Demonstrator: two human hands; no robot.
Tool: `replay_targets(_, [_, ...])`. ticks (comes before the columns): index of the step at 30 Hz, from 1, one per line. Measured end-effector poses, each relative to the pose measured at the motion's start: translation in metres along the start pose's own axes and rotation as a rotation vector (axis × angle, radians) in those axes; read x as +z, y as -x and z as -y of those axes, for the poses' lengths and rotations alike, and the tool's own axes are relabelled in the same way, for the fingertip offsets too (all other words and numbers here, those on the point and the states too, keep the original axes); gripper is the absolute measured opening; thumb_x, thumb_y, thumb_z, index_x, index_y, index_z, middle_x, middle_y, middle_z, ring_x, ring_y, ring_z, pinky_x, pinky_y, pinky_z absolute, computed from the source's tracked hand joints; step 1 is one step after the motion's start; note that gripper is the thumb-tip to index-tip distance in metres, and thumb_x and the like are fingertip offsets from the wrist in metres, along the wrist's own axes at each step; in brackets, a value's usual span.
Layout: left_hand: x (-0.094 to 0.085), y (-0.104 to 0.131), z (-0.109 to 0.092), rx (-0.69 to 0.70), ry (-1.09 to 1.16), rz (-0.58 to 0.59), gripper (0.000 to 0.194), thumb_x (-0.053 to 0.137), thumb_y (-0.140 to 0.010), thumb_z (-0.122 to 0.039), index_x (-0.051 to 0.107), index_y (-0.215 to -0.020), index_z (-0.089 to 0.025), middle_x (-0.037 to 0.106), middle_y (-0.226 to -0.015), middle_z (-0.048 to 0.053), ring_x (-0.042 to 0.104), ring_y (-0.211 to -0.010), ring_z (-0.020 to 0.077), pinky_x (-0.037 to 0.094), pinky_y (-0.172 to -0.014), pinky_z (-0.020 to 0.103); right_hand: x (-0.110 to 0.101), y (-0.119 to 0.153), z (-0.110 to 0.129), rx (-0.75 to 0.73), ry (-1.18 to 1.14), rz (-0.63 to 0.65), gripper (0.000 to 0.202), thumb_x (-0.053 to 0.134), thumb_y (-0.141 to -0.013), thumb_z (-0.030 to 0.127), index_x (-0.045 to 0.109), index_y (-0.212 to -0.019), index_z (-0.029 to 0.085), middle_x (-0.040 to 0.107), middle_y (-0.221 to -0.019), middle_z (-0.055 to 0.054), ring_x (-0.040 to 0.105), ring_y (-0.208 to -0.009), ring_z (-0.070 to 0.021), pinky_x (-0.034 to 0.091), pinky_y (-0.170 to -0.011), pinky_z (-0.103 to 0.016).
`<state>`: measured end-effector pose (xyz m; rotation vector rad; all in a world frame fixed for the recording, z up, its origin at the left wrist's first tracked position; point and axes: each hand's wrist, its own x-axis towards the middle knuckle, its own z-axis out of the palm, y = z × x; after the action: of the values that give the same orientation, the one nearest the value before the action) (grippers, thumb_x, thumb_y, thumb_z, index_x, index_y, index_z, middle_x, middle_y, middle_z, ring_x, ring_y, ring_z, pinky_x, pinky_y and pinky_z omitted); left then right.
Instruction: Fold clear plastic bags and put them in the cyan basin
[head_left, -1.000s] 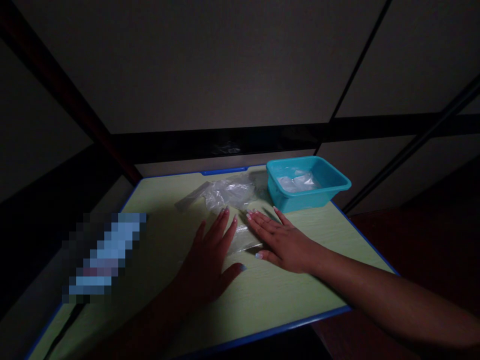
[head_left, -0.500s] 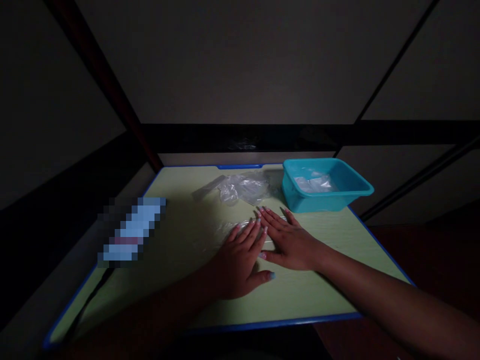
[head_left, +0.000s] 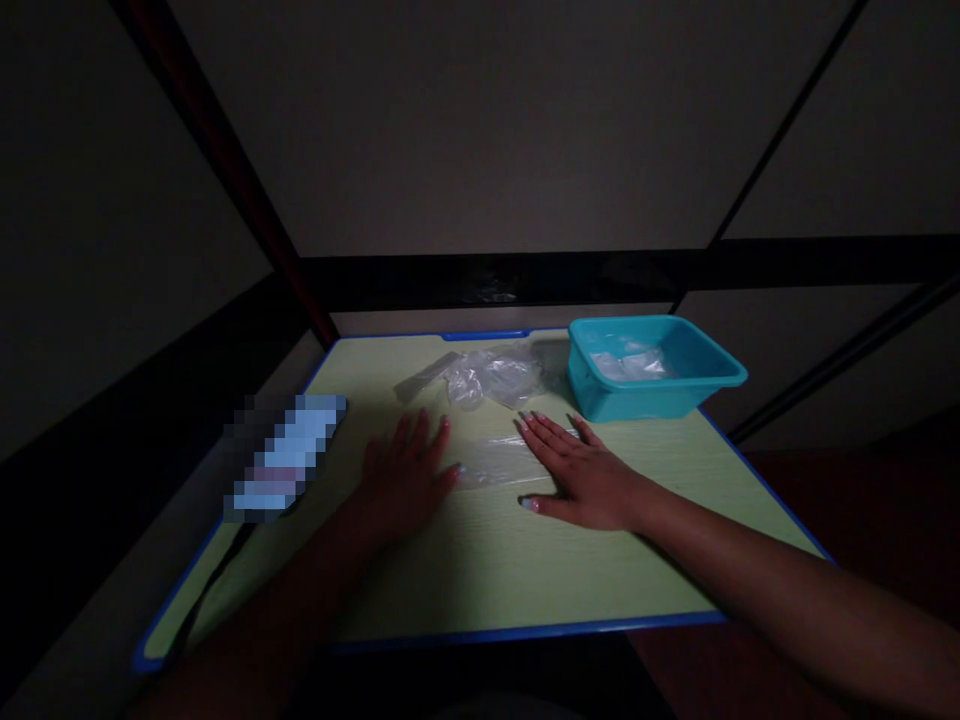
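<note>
A clear plastic bag lies flattened on the pale green tabletop, spread between my two hands. My right hand rests palm down on its right part, fingers stretched and the thumb apart. Over its left end lies my left hand, slightly blurred, with the fingers spread. Neither hand grips anything. What lies beneath the palms is hidden. Just beyond the hands sits a crumpled heap of clear plastic bags.
A turquoise basin with clear plastic inside stands at the table's back right corner. At the left edge is a pixelated phone-like object with a dark cord. A wall rises behind the table.
My left hand has slid left, away from my right hand, uncovering more of the flat bag. My right hand stays nearly in place. The view has shifted slightly.
</note>
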<state>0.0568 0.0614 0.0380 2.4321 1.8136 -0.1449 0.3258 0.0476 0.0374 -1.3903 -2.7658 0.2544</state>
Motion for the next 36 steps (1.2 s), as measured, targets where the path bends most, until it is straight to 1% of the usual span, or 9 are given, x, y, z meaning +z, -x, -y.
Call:
replay_targets(4, [-0.004, 0.001, -0.002, -0.062, -0.093, -0.102, 0.068, 0.036, -0.094, -0.052, 0.031, -0.148, -0.012, 0.02, -0.155, 0.025, 0.014, -0.146, 0.0361, 0.015, -0.108, 0.069, -0.001, 0.0, 0.001, 0.02, -0.005, 0.027, 0.094, 0.036, -0.088, 0.071, 0.005, -0.154, 0.013, 0.01, -0.157, -0.017, 0.011, -0.146, -0.0312, 0.006, -0.114, -0.059])
replay_targets(6, [-0.003, 0.003, -0.014, 0.004, -0.095, -0.196, 0.067, 0.038, -0.094, -0.051, 0.031, -0.148, -0.011, 0.018, -0.156, 0.024, 0.015, -0.146, 0.0355, 0.016, -0.109, 0.068, -0.001, 0.001, 0.001, 0.018, -0.01, 0.023, 0.089, 0.034, -0.09, 0.068, 0.006, -0.154, 0.013, 0.011, -0.157, -0.017, 0.012, -0.146, -0.0309, 0.008, -0.114, -0.06])
replay_targets(10, [0.004, 0.008, -0.043, 0.481, -0.02, -0.241, 0.068, 0.043, -0.092, -0.055, 0.032, -0.148, -0.019, 0.022, -0.158, 0.015, 0.019, -0.146, 0.0318, 0.017, -0.113, 0.06, 0.001, 0.001, 0.001, 0.031, -0.005, -0.054, 0.067, 0.027, -0.098, 0.05, 0.013, -0.154, 0.015, 0.02, -0.157, -0.015, 0.019, -0.145, -0.0282, 0.013, -0.113, -0.059])
replay_targets(12, [0.008, 0.009, -0.051, 0.605, 0.007, -0.232, 0.073, 0.042, -0.09, -0.06, 0.03, -0.149, -0.018, 0.024, -0.157, 0.014, 0.018, -0.146, 0.03, 0.013, -0.115, 0.058, -0.001, -0.001, 0.001, 0.089, 0.02, -0.139, 0.06, 0.027, -0.099, 0.042, 0.022, -0.152, 0.014, 0.03, -0.154, -0.015, 0.028, -0.141, -0.028, 0.019, -0.112, -0.056])
replay_targets(16, [0.01, 0.007, -0.054, 0.545, 0.024, -0.162, 0.077, 0.037, -0.092, -0.059, 0.025, -0.149, -0.009, 0.019, -0.157, 0.018, 0.016, -0.146, 0.0299, 0.014, -0.114, 0.059, -0.007, -0.005, -0.002, 0.233, 0.122, -0.262, 0.042, 0.032, -0.098, 0.03, 0.054, -0.127, 0.01, 0.06, -0.123, -0.017, 0.052, -0.113, -0.0282, 0.04, -0.095, -0.042])
replay_targets(18, [0.009, 0.006, -0.053, 0.488, 0.038, -0.127, 0.079, 0.037, -0.092, -0.06, 0.025, -0.149, -0.007, 0.018, -0.157, 0.019, 0.015, -0.147, 0.0304, 0.017, -0.114, 0.059, -0.009, -0.005, -0.004, 0.273, 0.174, -0.268, 0.033, 0.035, -0.097, 0.027, 0.062, -0.109, 0.012, 0.064, -0.106, -0.015, 0.055, -0.1, -0.0271, 0.043, -0.086, -0.037])
replay_targets(26, [0.01, 0.011, -0.042, 0.508, 0.158, -0.066, 0.079, 0.031, -0.09, -0.068, 0.023, -0.15, -0.016, 0.013, -0.158, 0.016, 0.01, -0.148, 0.0267, 0.011, -0.113, 0.065, 0.003, 0.001, -0.021, 0.352, 0.006, -0.259, 0.023, 0.05, -0.088, 0.037, 0.057, -0.093, 0.016, 0.062, -0.087, -0.012, 0.058, -0.08, -0.0257, 0.045, -0.069, -0.034])
replay_targets(31, [0.009, 0.012, -0.037, 0.535, 0.191, -0.057, 0.079, 0.031, -0.09, -0.068, 0.022, -0.15, -0.017, 0.014, -0.158, 0.016, 0.01, -0.148, 0.0284, 0.006, -0.109, 0.071, 0.014, 0.001, -0.037, 0.248, -0.003, -0.279, 0.024, 0.05, -0.084, 0.042, 0.054, -0.072, 0.022, 0.06, -0.078, -0.01, 0.056, -0.077, -0.0273, 0.043, -0.069, -0.037])
replay_targets(36, [0.007, 0.012, -0.036, 0.542, 0.196, -0.045, 0.078, 0.032, -0.091, -0.067, 0.019, -0.151, -0.02, 0.013, -0.158, 0.018, 0.01, -0.147, 0.0291, 0.002, -0.109, 0.072, 0.009, -0.001, -0.033, 0.243, -0.157, -0.288, 0.033, 0.046, -0.083, 0.051, 0.049, -0.066, 0.023, 0.058, -0.067, -0.007, 0.055, -0.069, -0.0249, 0.042, -0.063, -0.036])
